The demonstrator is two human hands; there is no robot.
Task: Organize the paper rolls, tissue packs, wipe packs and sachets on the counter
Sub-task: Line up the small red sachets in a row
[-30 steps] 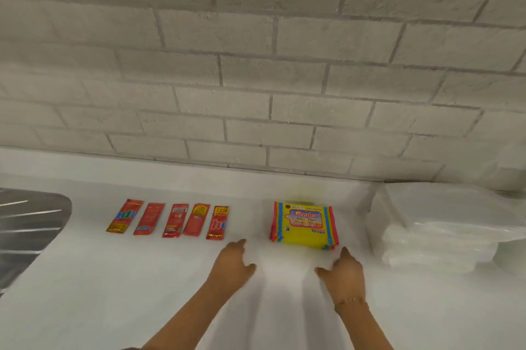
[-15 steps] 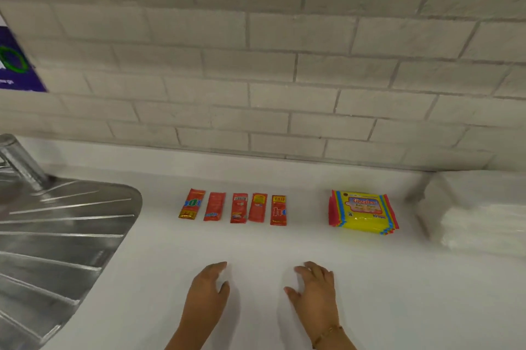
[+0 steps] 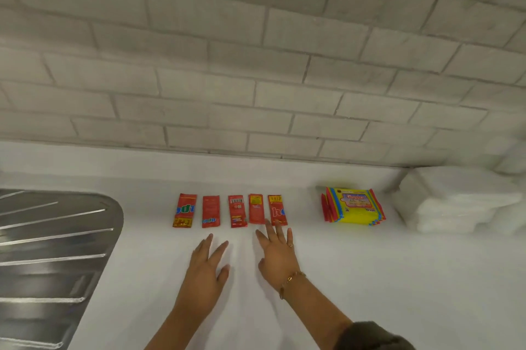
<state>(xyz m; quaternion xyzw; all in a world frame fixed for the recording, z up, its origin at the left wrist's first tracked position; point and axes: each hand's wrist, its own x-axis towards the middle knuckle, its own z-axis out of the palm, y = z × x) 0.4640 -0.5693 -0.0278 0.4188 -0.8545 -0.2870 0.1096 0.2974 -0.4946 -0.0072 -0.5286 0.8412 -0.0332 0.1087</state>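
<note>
Sachets (image 3: 231, 210) between drainboard (image 3: 54, 250) leftward and wipe packs (image 3: 353, 206) rightward.

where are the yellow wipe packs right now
Head view: the yellow wipe packs lie right of centre on the counter, between the red sachets and the white tissue packs.

The ribbed stainless-steel draining board (image 3: 51, 250) runs out past the left and bottom edges. At far right, the stack of white tissue packs (image 3: 455, 201) is smeared by blur and cut by the right edge, so its count is unclear. Beneath the yellow wipe pack with red and blue borders (image 3: 355, 206) only the edges of further packs show. Fingertips of the right hand (image 3: 277, 257) cover the near end of the rightmost red foil sachet (image 3: 276, 207); whether they touch it cannot be told. Its small print is unreadable. The dark sleeve (image 3: 370, 337) is cut by the bottom edge.
</note>
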